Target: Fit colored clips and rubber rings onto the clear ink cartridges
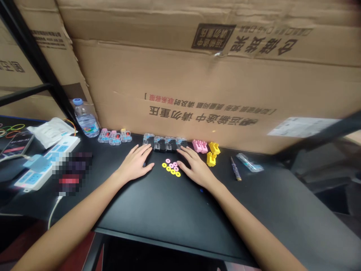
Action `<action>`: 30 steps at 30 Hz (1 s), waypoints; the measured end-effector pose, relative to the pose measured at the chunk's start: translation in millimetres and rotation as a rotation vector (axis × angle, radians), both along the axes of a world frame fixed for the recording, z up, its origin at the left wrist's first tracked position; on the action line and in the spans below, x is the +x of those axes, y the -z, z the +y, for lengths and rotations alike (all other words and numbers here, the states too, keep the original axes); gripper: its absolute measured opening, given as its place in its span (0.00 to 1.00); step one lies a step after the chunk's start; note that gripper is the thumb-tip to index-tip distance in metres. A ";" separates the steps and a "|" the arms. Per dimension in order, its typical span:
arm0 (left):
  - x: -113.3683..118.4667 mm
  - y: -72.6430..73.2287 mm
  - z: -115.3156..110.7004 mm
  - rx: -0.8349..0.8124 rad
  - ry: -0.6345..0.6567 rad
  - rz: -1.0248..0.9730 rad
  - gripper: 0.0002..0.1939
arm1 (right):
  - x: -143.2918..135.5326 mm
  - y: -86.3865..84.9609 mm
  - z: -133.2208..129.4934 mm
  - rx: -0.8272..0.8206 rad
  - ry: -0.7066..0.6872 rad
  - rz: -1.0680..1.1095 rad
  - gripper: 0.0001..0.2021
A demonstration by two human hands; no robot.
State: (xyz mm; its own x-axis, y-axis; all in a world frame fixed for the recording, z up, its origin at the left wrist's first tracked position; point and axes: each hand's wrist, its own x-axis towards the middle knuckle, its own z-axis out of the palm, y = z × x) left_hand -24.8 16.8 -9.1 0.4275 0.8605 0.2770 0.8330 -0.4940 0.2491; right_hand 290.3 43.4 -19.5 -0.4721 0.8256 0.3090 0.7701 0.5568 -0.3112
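My left hand (137, 162) lies flat on the black table, fingers spread, its fingertips by the left end of a row of clear and black plastic pieces (165, 143). At the row's right end rests my right hand (194, 164), also flat with fingers apart. Between the two hands lie several small pink rings (171, 165) and yellow rings (173, 172); my right thumb is close to them. Pink plastic blocks (200, 146) and yellow plastic blocks (211, 159) sit just right of my right hand. Neither hand holds anything.
Three clear pieces with coloured parts (114, 137) stand left of the row, beside a water bottle (87, 119). A white power strip (47, 165) with cables lies at left. At right are a screwdriver (235, 169) and a clear packet (249, 163). Large cardboard (175, 75) walls the back.
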 end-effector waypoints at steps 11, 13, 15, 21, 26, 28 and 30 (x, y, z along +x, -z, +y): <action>-4.0 -11.8 -3.4 0.149 -0.030 -0.043 0.26 | 74.7 -20.2 13.7 0.301 0.449 0.004 0.21; -6.5 -16.2 -3.7 0.175 -0.032 -0.056 0.18 | 84.3 -18.4 15.9 0.255 0.501 -0.018 0.22; -8.9 -18.1 -3.0 0.185 -0.031 -0.064 0.14 | 86.7 -16.2 16.2 0.182 0.535 -0.015 0.22; -10.9 -13.4 -0.5 0.130 -0.050 -0.029 0.10 | 83.2 -13.9 15.9 0.007 0.560 -0.046 0.16; -8.8 -17.7 -2.8 0.159 -0.045 -0.074 0.11 | 76.9 -26.2 12.8 0.045 0.566 0.047 0.12; -4.2 -21.5 -6.6 0.168 -0.028 -0.146 0.10 | 62.9 -33.0 8.0 0.068 0.568 0.261 0.12; 4.2 -23.8 -12.1 0.152 0.009 -0.236 0.12 | 40.4 -37.2 0.2 -0.033 0.537 0.545 0.13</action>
